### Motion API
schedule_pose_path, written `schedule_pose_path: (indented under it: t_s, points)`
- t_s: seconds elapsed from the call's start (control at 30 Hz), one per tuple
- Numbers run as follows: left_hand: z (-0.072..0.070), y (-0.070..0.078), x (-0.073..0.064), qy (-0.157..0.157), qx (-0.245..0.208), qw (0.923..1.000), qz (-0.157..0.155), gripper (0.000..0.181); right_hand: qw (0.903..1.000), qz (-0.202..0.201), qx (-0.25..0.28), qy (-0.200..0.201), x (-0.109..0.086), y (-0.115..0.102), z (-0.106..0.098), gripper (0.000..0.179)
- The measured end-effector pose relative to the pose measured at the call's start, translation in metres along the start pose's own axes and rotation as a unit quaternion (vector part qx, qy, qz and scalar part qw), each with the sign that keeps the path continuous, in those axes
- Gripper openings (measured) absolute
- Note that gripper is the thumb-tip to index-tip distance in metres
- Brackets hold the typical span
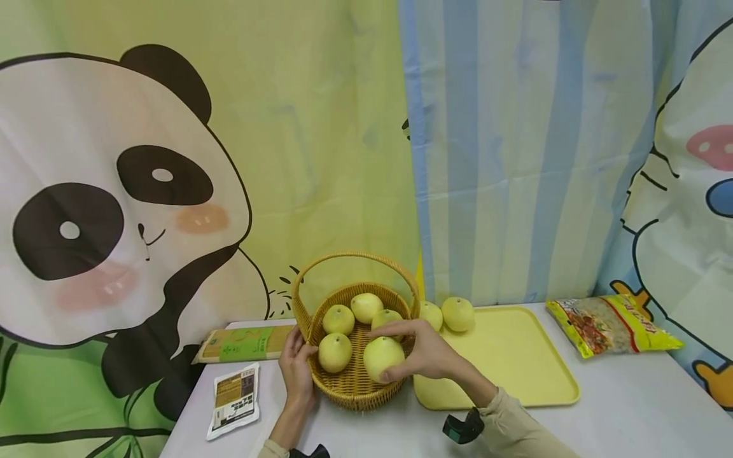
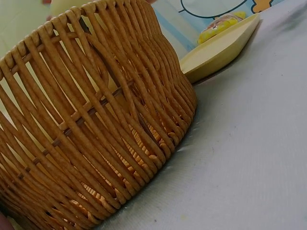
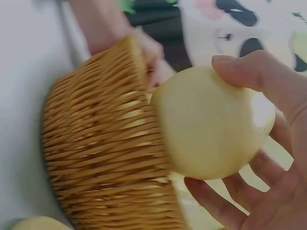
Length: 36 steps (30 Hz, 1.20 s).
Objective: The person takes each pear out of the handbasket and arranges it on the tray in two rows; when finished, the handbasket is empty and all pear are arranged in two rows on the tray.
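A wicker basket (image 1: 357,397) with a tall arched handle stands on the table, several round pale-yellow pears (image 1: 335,353) inside it. My left hand (image 1: 298,369) grips the basket's left rim; in the left wrist view the woven wall (image 2: 96,115) fills much of the picture and the hand is mostly out of sight. With thumb and fingers spread around it, my right hand (image 1: 426,350) holds a pear (image 3: 211,124) at the basket's right front rim. Two more pears, one partly hidden behind the basket and one in full view (image 1: 457,314), lie at the tray's back left corner.
A yellow tray (image 1: 515,356) lies right of the basket, close to it. Beyond it is a yellow-and-red food bag (image 1: 615,324). To the left are a green-labelled noodle pack (image 1: 246,344) and a white pouch (image 1: 233,401). A printed curtain (image 1: 343,127) hangs behind the table.
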<state>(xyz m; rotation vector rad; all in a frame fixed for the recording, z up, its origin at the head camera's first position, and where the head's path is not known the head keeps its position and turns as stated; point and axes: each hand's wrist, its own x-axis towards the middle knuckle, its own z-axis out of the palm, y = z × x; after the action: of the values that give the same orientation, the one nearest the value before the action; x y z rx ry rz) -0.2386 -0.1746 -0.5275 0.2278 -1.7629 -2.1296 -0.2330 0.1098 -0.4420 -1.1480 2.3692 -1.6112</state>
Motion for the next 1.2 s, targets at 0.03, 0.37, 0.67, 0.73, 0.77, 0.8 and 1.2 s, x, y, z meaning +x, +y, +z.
schedule_pose_path:
  t_s: [0.03,0.37,0.67,0.73,0.77,0.8,1.2]
  points:
    - [0.000,0.000,0.000,-0.001,0.001,1.0000,0.000,0.066,0.9999,0.004,0.009,0.009,-0.004,-0.002,-0.003,0.058]
    - [-0.002,0.001,0.001,-0.003,-0.002,1.0000,-0.002,0.067,0.9995,-0.009,-0.006,0.030,-0.033,-0.015,-0.048,0.060]
    - [0.002,0.000,-0.004,-0.005,-0.010,0.9998,-0.014,0.068,0.9973,0.017,-0.016,0.070,-0.054,-0.007,-0.103,0.062]
    - [0.002,0.000,-0.003,-0.005,-0.010,0.9999,-0.011,0.067,0.9946,0.034,-0.027,0.095,-0.059,-0.005,-0.116,0.062]
    - [0.002,0.000,-0.003,-0.005,-0.010,0.9999,-0.011,0.067,0.9929,0.042,-0.035,0.106,-0.062,-0.004,-0.122,0.063]
    - [0.002,0.000,-0.002,-0.004,-0.009,0.9999,-0.010,0.067,0.9913,0.048,-0.039,0.116,-0.065,-0.002,-0.128,0.063]
    - [0.000,0.000,0.000,-0.002,0.000,1.0000,-0.009,0.068,0.9679,0.097,-0.105,0.207,-0.083,0.038,-0.165,0.062]
